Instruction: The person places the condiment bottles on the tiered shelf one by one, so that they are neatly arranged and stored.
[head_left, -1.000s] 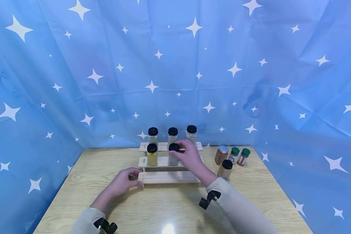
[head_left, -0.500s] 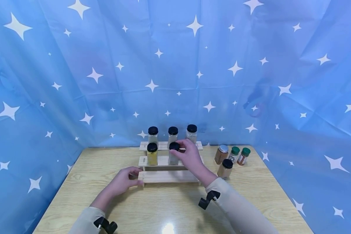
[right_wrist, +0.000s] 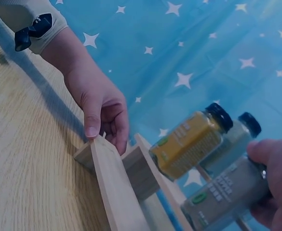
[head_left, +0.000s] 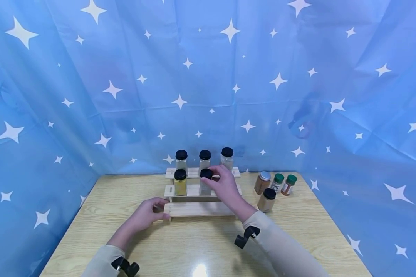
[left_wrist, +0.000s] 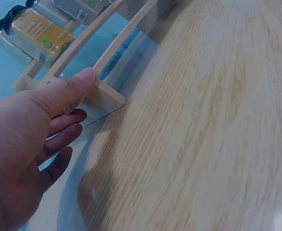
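A three-step wooden rack (head_left: 197, 209) stands mid-table. My right hand (head_left: 220, 181) grips the black lid of a pale spice jar (head_left: 205, 186) on the middle step; the right wrist view shows that jar (right_wrist: 227, 190) held at its top. Beside it stands a yellow spice jar (head_left: 180, 184) (right_wrist: 191, 142). Three black-lidded jars (head_left: 204, 158) line the top step. My left hand (head_left: 151, 211) holds the rack's lower left end, thumb (left_wrist: 66, 89) on top of the wood and fingers curled around the end.
To the right of the rack, several loose spice jars (head_left: 274, 186) stand on the wooden table (head_left: 201, 250). A blue star-printed curtain (head_left: 90, 96) closes in the back and both sides.
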### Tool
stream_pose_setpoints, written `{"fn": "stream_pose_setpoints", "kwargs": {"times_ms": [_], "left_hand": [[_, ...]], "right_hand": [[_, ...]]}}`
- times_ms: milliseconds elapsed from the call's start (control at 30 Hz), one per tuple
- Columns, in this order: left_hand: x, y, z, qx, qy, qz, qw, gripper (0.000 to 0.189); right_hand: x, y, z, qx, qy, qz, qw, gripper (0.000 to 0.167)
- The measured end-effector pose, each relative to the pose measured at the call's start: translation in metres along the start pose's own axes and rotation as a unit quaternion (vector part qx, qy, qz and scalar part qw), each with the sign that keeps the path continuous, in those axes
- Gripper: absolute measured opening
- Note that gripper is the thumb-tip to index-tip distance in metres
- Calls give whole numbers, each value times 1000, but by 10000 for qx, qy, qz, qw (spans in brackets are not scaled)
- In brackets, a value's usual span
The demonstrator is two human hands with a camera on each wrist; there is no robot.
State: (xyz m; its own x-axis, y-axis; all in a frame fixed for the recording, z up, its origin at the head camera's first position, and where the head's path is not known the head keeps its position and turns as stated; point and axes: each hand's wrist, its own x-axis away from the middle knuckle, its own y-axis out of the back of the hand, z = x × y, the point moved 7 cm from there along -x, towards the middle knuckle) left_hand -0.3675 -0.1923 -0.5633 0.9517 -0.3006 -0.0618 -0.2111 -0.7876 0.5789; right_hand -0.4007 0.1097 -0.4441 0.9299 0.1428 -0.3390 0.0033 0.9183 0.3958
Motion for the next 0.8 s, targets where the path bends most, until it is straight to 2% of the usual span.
{"fn": "stream_pose_setpoints", "kwargs": {"times_ms": [300, 400, 600, 800], "left_hand": [[-1, -1, -2, 48, -59, 6, 10000, 53], [0, 0, -1, 52, -57, 5, 10000, 53], [0, 0, -1, 52, -22, 5, 10000, 52], [0, -1, -1, 55, -49, 19, 10000, 52]], "right_hand": [[4, 7, -5, 37, -311, 40, 9995, 43], [7, 14, -7, 74, -299, -2, 9995, 44], [14, 33, -4, 245, -200, 15, 9995, 41], [26, 61, -6, 703, -101, 71, 9975, 36]]}}
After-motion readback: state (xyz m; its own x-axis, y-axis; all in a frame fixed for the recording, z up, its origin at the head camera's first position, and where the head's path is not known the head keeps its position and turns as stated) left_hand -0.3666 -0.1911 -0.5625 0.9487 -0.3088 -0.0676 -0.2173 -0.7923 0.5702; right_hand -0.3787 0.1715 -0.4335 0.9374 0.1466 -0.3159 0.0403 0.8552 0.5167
